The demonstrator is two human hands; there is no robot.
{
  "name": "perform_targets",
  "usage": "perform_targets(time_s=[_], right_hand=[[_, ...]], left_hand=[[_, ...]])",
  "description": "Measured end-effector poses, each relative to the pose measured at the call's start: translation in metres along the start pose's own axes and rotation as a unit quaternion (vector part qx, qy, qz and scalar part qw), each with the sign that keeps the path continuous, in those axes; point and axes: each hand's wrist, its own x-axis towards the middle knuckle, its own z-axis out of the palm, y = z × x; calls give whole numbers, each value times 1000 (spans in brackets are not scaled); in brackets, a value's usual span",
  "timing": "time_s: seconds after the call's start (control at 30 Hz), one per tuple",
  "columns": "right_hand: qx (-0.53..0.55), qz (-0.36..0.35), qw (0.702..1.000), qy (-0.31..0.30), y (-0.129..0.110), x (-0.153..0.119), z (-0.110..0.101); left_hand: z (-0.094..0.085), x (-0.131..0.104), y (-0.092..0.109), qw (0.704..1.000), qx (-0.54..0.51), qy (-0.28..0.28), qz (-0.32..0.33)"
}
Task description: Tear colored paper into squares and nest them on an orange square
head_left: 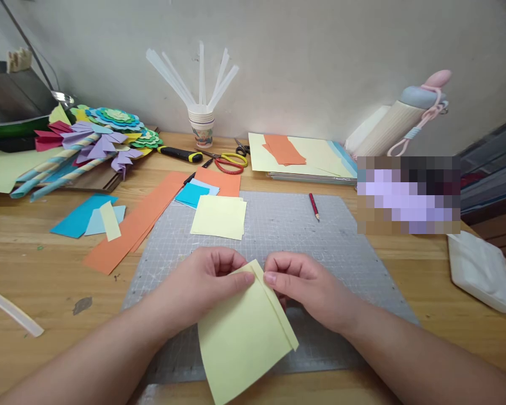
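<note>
A pale yellow sheet of paper is held up in front of me, tilted, with a narrow strip folded along its right edge. My left hand pinches its upper corner, thumb on top. At the folded edge, my right hand grips with thumb and fingers; its fingertips are partly hidden behind the paper. Below lies a grey cutting mat. Just beyond my hands, a small stack of pale yellow paper rests on the mat, beside blue paper pieces.
Orange paper strips lie left of the mat. A red pencil is on it. Farther back are scissors, a yellow-black utility knife, and a paper cup with translucent sticks. Paper flowers sit at left, a bottle at right.
</note>
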Motion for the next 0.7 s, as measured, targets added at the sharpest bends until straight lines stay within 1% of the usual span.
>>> perform_targets(time_s=[0.13, 0.33, 0.47, 0.53, 0.7], right_hand=[[-23, -4, 1000, 10, -1, 0, 1], [-76, -24, 996, 43, 2, 0, 4], [-91, -22, 994, 61, 3, -1, 6], [-83, -20, 995, 55, 2, -1, 5], [-41, 7, 999, 4, -2, -1, 1]], left_hand=[[-1, 1, -1, 1000, 7, -2, 3], [0, 4, -5, 1000, 5, 1, 4], [1, 4, -7, 1000, 11, -3, 3], [1, 3, -6, 1000, 7, -2, 5], [0, 2, -4, 1000, 9, 13, 3]])
